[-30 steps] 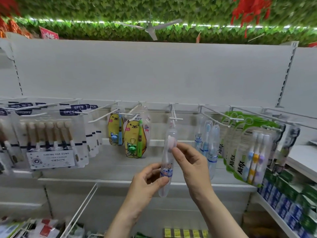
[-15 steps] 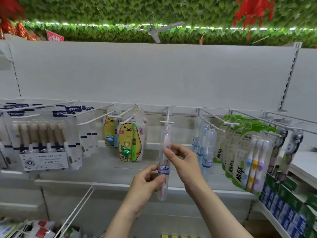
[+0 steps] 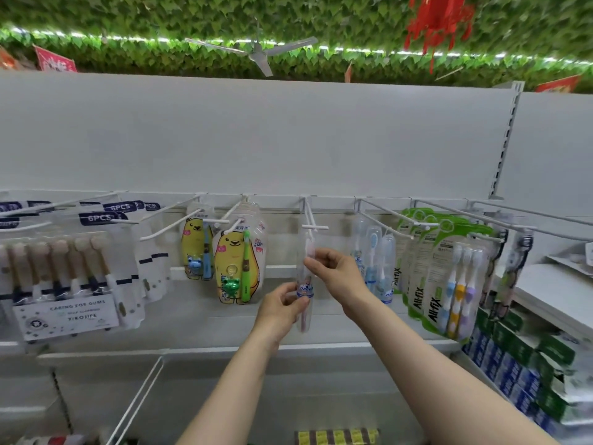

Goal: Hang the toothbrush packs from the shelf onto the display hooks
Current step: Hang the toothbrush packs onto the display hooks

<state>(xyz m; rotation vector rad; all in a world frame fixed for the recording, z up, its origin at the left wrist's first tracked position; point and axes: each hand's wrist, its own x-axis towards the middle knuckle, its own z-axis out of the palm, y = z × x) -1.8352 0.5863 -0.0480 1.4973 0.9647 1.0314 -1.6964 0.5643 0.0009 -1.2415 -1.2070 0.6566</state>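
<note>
1. White metal back panel (image 3: 288, 133) of the display fills most of the view, and a rail of white display hooks runs across its lower edge.
2. White shelf (image 3: 321, 345) lies below the centre hook (image 3: 308, 220), running the width of the display.
3. Six-piece brush packs (image 3: 64, 284) with a label card hang far left of the centre hook.
4. Green All-fix packs (image 3: 449, 277) hang well to the right of the centre hook.
5. Yellow bear packs (image 3: 237, 268) hang on the hooks just left of the centre hook.
6. Clear single-brush packs (image 3: 378, 261) hang on the hook just right of the centre hook.
7. Clear toothbrush pack (image 3: 305, 284), long and upright, hangs directly under the centre hook with its top at the hook's cross-bar; whether the hole is already threaded on cannot be told through the blur.
8. Right hand (image 3: 337, 274) pinches the pack's upper part between thumb and fingertips, just below the centre hook.
9. Left hand (image 3: 282, 306) grips the pack's lower part near its blue label, thumb in front, further below the centre hook.
</note>
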